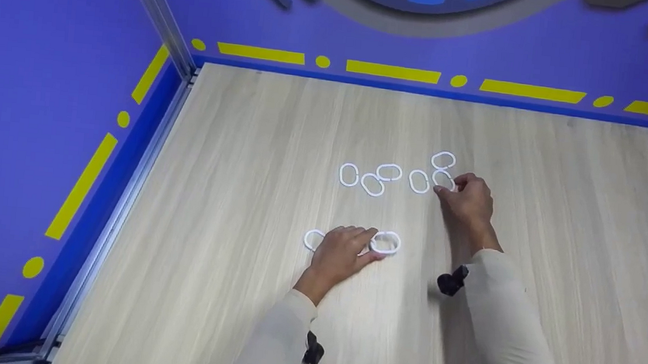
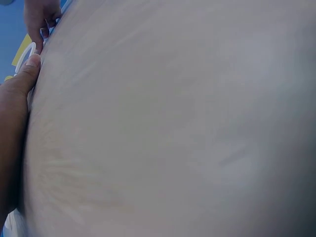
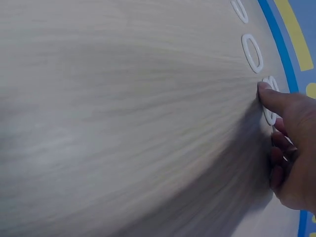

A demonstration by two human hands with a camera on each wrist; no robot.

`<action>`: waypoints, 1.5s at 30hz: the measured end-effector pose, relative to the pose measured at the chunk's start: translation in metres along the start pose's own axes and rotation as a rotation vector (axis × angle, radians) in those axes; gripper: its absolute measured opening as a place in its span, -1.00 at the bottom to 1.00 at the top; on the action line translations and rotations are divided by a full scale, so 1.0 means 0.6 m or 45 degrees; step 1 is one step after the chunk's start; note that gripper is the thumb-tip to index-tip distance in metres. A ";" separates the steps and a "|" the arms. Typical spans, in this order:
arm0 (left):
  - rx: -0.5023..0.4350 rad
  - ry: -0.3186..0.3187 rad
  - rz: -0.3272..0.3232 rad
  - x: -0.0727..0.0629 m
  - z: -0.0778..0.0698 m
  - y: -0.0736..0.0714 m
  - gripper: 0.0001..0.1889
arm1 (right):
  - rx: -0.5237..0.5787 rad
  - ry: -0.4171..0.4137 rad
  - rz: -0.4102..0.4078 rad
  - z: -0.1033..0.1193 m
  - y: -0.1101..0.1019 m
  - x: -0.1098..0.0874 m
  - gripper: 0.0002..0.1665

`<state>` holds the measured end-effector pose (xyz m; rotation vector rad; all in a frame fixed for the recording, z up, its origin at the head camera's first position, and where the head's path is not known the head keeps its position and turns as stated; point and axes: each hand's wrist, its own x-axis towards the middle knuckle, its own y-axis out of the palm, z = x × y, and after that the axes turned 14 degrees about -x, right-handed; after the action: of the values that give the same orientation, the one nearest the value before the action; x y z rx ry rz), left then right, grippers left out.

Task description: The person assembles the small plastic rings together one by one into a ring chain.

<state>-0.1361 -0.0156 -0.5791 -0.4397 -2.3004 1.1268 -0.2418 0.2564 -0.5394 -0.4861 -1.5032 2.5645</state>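
My left hand (image 1: 343, 254) pinches a white oval link (image 1: 394, 235) between thumb and fingers, near the middle of the table. Another white link (image 1: 309, 239) shows on the left side of that hand, partly hidden by it; whether the two are joined cannot be seen. Farther up and to the right, my right hand (image 1: 470, 202) has its thumb and fingers on either side of a link (image 1: 437, 172) lying on the wood. In the right wrist view the thumb (image 3: 269, 94) touches that link's edge.
A loose link (image 1: 444, 152) lies just beyond the right hand, and one (image 1: 411, 181) to its left. Several more, including a link (image 1: 341, 174), lie farther left. Blue walls (image 1: 290, 32) border the wooden table (image 1: 230, 185). A black wrist camera (image 1: 451, 281) sits at the right cuff.
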 end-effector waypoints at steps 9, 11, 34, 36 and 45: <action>0.008 0.018 -0.024 -0.003 0.003 -0.002 -0.52 | 0.020 -0.072 -0.130 -0.002 0.019 -0.011 -0.48; 0.017 0.018 -0.019 -0.001 0.001 -0.002 -0.53 | 0.057 -0.095 -0.175 -0.005 0.023 -0.014 -0.52; 0.016 0.039 -0.019 0.001 0.001 0.000 -0.54 | 0.635 -0.216 -0.073 -0.038 0.016 -0.043 -0.67; 0.010 0.036 -0.020 0.000 0.001 0.000 -0.54 | 0.641 -0.266 -0.006 -0.035 0.014 -0.049 -0.65; -0.003 0.050 -0.034 0.001 0.000 -0.002 -0.54 | 0.520 -0.458 0.115 -0.001 0.008 -0.076 -0.68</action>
<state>-0.1365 -0.0161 -0.5776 -0.4268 -2.2670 1.0930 -0.1988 0.2421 -0.5342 -0.0428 -1.0014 3.0436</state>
